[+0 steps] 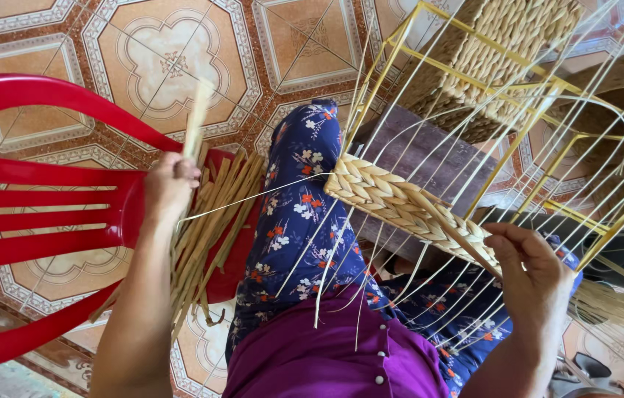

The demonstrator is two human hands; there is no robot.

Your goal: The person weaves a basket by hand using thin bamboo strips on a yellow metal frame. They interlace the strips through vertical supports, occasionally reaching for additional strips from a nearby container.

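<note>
A red plastic chair was seen at left, dried flat reed strips lying lengthwise on its seat. The left hand was closed on one upright strip. Rightward, the right hand pinched the braided band on the yellow wire frame

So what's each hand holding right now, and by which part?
The left hand grips a dried straw strand partway along, its top sticking up above the fist. The right hand pinches the woven braid at its working end on the yellow wire frame.
</note>
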